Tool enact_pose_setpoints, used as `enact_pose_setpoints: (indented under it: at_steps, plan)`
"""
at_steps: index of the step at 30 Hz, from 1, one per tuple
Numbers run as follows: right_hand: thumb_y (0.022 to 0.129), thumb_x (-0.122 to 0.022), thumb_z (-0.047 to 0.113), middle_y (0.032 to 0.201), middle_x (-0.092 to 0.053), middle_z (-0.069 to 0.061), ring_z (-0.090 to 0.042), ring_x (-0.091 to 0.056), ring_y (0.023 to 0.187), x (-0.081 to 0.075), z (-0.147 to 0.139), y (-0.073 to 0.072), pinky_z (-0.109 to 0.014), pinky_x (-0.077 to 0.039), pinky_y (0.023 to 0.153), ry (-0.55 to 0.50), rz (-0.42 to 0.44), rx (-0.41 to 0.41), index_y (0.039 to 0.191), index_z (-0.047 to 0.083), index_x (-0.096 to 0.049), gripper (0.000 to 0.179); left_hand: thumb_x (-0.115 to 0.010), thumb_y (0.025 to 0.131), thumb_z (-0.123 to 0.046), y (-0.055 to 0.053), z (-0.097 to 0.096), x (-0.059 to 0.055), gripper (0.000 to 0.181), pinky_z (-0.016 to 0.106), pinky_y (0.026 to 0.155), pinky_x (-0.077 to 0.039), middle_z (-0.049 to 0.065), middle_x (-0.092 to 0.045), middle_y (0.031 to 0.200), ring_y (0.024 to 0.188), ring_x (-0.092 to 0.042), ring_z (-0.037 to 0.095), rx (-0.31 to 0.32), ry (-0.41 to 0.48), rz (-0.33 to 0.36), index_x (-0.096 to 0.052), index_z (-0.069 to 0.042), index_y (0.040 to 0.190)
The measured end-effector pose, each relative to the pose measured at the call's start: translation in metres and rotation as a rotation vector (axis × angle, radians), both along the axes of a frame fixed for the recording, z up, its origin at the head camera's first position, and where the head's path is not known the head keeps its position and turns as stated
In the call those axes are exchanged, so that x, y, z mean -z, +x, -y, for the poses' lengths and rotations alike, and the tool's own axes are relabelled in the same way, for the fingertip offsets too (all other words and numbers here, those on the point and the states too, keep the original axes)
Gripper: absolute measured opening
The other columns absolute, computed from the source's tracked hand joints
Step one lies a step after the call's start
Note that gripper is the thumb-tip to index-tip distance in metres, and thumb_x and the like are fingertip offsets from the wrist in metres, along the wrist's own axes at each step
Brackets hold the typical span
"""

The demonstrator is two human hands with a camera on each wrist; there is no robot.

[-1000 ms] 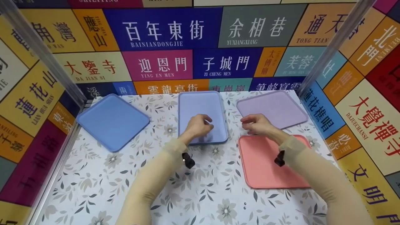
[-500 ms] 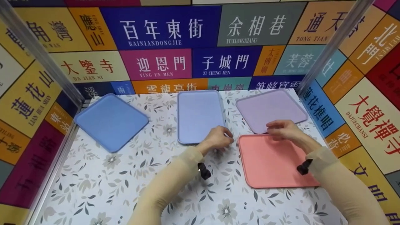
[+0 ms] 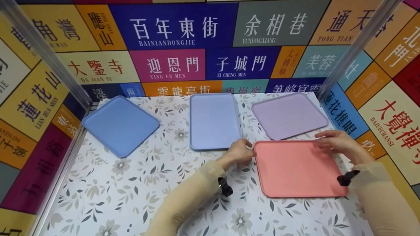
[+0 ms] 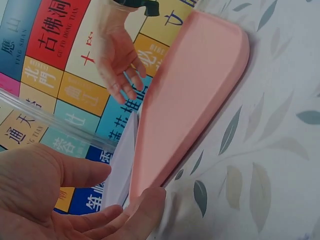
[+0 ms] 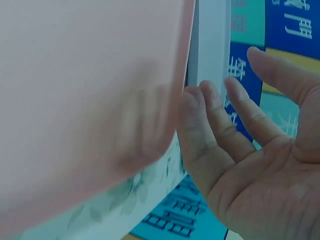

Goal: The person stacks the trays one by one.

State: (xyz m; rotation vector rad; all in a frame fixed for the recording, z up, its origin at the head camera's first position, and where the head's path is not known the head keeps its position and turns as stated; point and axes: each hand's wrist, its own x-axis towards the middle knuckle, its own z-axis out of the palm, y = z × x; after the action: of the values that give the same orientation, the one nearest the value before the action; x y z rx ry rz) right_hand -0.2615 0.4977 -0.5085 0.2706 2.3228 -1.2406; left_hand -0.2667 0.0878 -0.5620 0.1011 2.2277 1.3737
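A salmon-pink tray (image 3: 298,168) lies flat on the table at the right in the head view. My left hand (image 3: 240,152) is at its left rim, near the far left corner. In the left wrist view the fingertips (image 4: 152,197) meet or nearly meet the rim, thumb held apart. Near the tray's far right corner is my right hand (image 3: 344,144), fingers extended and slightly bent. In the right wrist view its fingers (image 5: 192,117) stand close beside the rim; whether they touch it I cannot tell. Neither hand grips anything.
A lilac tray (image 3: 290,114) lies behind the pink one. The periwinkle tray (image 3: 215,121) is at the back middle, and a blue tray (image 3: 121,126) sits turned at the left. Printed panels (image 3: 170,28) wall the flowered tabletop (image 3: 157,183) behind and on both sides.
From over the periwinkle tray my left hand has moved right and nearer to the pink tray's left side. My right hand has moved right to its far right corner. The trays stayed put.
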Motion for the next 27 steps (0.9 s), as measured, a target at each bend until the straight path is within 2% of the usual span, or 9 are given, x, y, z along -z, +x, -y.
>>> enact_pose_setpoints:
  at_steps: [2, 4, 8, 10, 12, 15, 19, 23, 27]
  plan:
    - [0.110, -0.073, 0.035, 0.102, -0.079, 0.022, 0.000, -0.076, 0.099, -0.001, -0.011, 0.005, -0.024, -0.066, 0.094, 0.018, 0.018, 0.028, 0.144, 0.022, -0.072, 0.037, -0.078, 0.095, -0.011, 0.003, -0.001, -0.006, 0.037, 0.037, 0.066, -0.071, 0.016, -0.080, 0.088, 0.067, -0.080, 0.025, -0.003, 0.002, 0.029, -0.069, 0.000, 0.129]
    - [0.110, -0.072, 0.036, 0.102, -0.079, 0.020, -0.003, -0.077, 0.099, -0.001, -0.019, 0.009, -0.025, -0.067, 0.094, 0.034, 0.048, 0.049, 0.151, 0.014, -0.066, 0.047, -0.079, 0.094, -0.013, 0.003, -0.005, 0.002, 0.036, 0.034, 0.064, -0.069, 0.014, -0.079, 0.087, 0.063, -0.079, 0.022, -0.008, -0.016, 0.001, -0.070, 0.001, 0.126]
    - [0.110, -0.071, 0.042, 0.106, -0.081, 0.015, -0.010, -0.077, 0.103, 0.003, -0.029, 0.015, -0.029, -0.067, 0.095, 0.093, 0.096, 0.069, 0.160, 0.000, -0.051, 0.069, -0.077, 0.094, -0.010, 0.013, -0.008, -0.002, 0.031, 0.037, 0.069, -0.071, 0.011, -0.073, 0.088, 0.071, -0.078, 0.023, -0.046, 0.013, 0.039, -0.067, 0.001, 0.120]
    - [0.110, -0.071, 0.044, 0.108, -0.080, 0.014, -0.013, -0.075, 0.105, 0.004, -0.032, 0.017, -0.030, -0.065, 0.095, 0.114, 0.116, 0.063, 0.155, 0.001, -0.056, 0.064, -0.078, 0.095, -0.007, 0.023, -0.006, -0.017, 0.037, 0.044, 0.076, -0.073, 0.014, -0.073, 0.098, 0.082, -0.079, 0.029, -0.065, 0.053, 0.089, -0.065, 0.004, 0.128]
    - [0.110, -0.071, 0.043, 0.109, -0.079, 0.013, -0.016, -0.073, 0.107, 0.006, -0.032, 0.018, -0.032, -0.065, 0.095, 0.116, 0.129, 0.047, 0.148, 0.004, -0.063, 0.055, -0.078, 0.095, -0.006, 0.028, -0.008, -0.020, 0.043, 0.048, 0.079, -0.073, 0.015, -0.072, 0.108, 0.090, -0.079, 0.033, -0.078, 0.079, 0.090, -0.064, 0.005, 0.133]
    - [0.110, -0.071, 0.040, 0.114, -0.075, 0.010, -0.020, -0.069, 0.111, 0.009, -0.033, 0.019, -0.033, -0.065, 0.095, 0.116, 0.143, 0.018, 0.145, 0.004, -0.065, 0.051, -0.081, 0.094, -0.007, 0.029, -0.011, -0.017, 0.058, 0.052, 0.082, -0.073, 0.017, -0.069, 0.127, 0.101, -0.078, 0.035, -0.085, 0.131, 0.106, -0.058, 0.005, 0.146]
    - [0.111, -0.071, 0.032, 0.114, -0.075, 0.009, -0.019, -0.070, 0.108, 0.016, -0.039, 0.019, -0.031, -0.067, 0.095, 0.094, 0.132, 0.006, 0.149, 0.002, -0.065, 0.049, -0.080, 0.093, -0.005, 0.030, -0.013, -0.013, 0.070, 0.058, 0.093, -0.071, 0.018, -0.063, 0.146, 0.120, -0.073, 0.035, -0.138, 0.289, 0.222, -0.050, 0.000, 0.156]
    - [0.112, -0.069, 0.026, 0.108, -0.080, 0.015, -0.011, -0.075, 0.100, 0.020, -0.047, 0.021, -0.030, -0.069, 0.095, -0.002, 0.140, 0.037, 0.142, 0.014, -0.074, 0.033, -0.076, 0.093, -0.001, 0.029, -0.011, -0.009, 0.071, 0.061, 0.095, -0.070, 0.017, -0.065, 0.145, 0.120, -0.075, 0.036, -0.196, 0.438, 0.313, -0.050, -0.006, 0.159]
    - [0.112, -0.068, 0.024, 0.110, -0.080, 0.018, -0.009, -0.075, 0.102, 0.023, -0.050, 0.024, -0.028, -0.068, 0.097, -0.080, 0.155, 0.051, 0.140, 0.025, -0.077, 0.029, -0.072, 0.092, 0.005, 0.029, -0.010, -0.006, 0.075, 0.060, 0.093, -0.071, 0.016, -0.066, 0.129, 0.110, -0.077, 0.035, -0.209, 0.513, 0.338, -0.048, -0.010, 0.161]
